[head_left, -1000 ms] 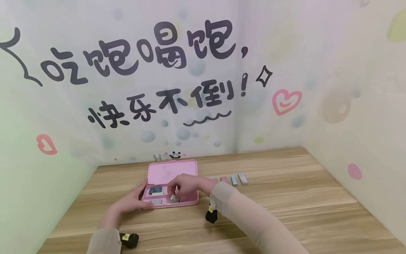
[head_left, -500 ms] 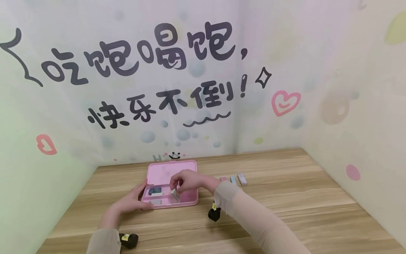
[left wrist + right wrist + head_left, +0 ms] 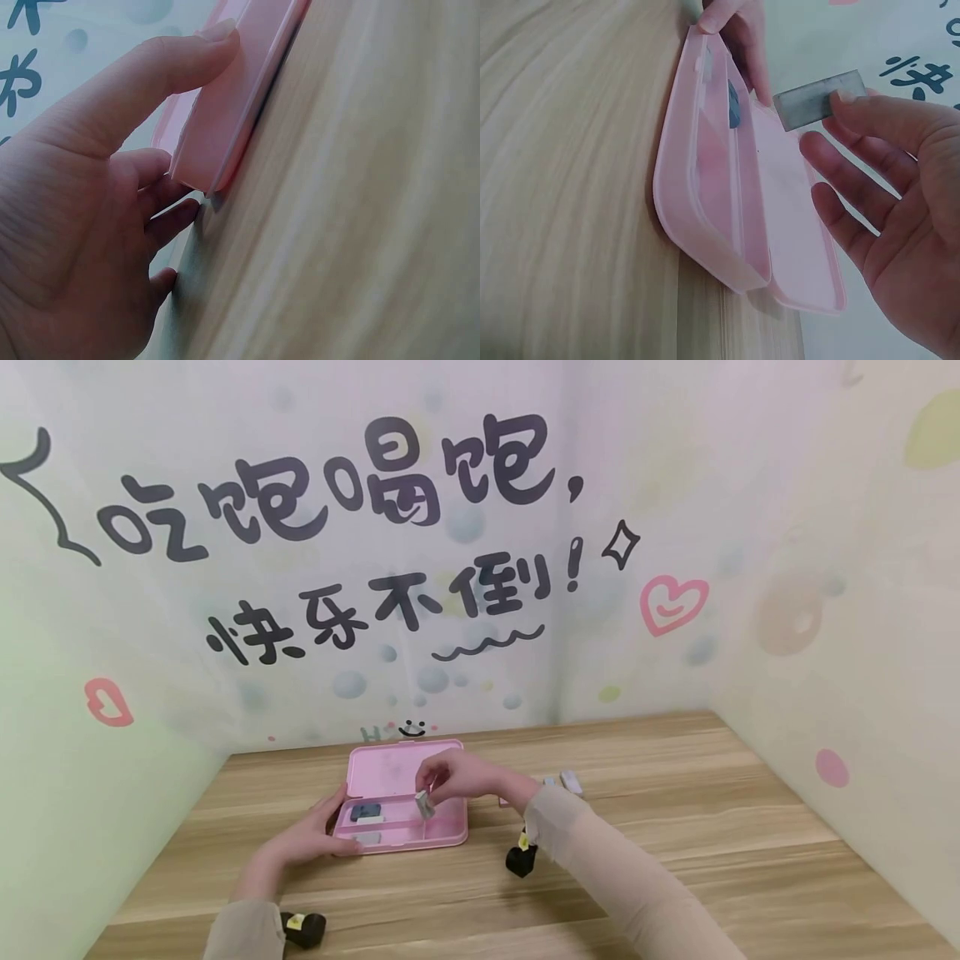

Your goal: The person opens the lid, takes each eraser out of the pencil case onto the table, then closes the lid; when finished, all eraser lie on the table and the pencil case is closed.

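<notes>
While my left hand (image 3: 307, 835) steadies the pink case (image 3: 676, 180) by one end, my right hand (image 3: 456, 774) pinches the grey block (image 3: 802, 106) above it (thumb and fingers parted only by the block's thickness), so I should press lightly and not bump the case.

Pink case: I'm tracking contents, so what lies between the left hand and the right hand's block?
The head view shows a dark block, a white block and a grey block in the case between the left hand and the held block.
</notes>
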Tool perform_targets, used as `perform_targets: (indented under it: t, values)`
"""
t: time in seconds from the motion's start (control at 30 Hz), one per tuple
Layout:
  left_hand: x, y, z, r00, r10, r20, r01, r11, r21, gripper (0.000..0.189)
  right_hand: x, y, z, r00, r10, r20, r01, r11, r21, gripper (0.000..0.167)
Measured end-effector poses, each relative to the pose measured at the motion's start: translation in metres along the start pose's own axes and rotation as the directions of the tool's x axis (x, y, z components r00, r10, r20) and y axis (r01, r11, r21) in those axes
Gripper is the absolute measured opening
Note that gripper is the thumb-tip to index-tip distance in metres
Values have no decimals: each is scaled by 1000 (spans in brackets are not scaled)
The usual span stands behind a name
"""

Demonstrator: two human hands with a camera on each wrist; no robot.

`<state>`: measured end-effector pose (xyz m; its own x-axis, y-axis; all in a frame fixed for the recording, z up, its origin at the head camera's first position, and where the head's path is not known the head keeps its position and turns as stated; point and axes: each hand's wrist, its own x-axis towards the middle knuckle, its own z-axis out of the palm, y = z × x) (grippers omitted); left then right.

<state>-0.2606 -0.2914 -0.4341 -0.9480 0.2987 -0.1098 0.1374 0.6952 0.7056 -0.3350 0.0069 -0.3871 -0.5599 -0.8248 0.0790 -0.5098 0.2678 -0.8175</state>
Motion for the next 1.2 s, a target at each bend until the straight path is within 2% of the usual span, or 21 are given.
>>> perform_targets:
  t: [0.17,0.43,0.6,0.83,1.07,1.2]
  values:
    - [0,-1,0,1000,5,0,-5,1000,9,116,-12,6,-7,999,30,-37,-26,996,82,17]
    - [-1,0,0,1000,8,1,-8,1000,9,116,-35,11,-22,990,70,-119,-52,988,146,17]
    - [-2,1,0,1000,25,-5,-25,1000,3,115,-49,11,-31,987,72,-146,-53,989,135,17]
    - [0,0,0,1000,1,4,-1,1000,18,115,-66,19,-39,979,71,-190,-51,993,105,20]
    - [0,-1,1,1000,16,-1,-16,1000,23,115,-80,25,-41,969,55,-243,-32,995,97,22]
    - [0,-2,1,1000,6,2,-6,1000,18,116,-90,29,-40,960,86,-266,-61,993,101,20]
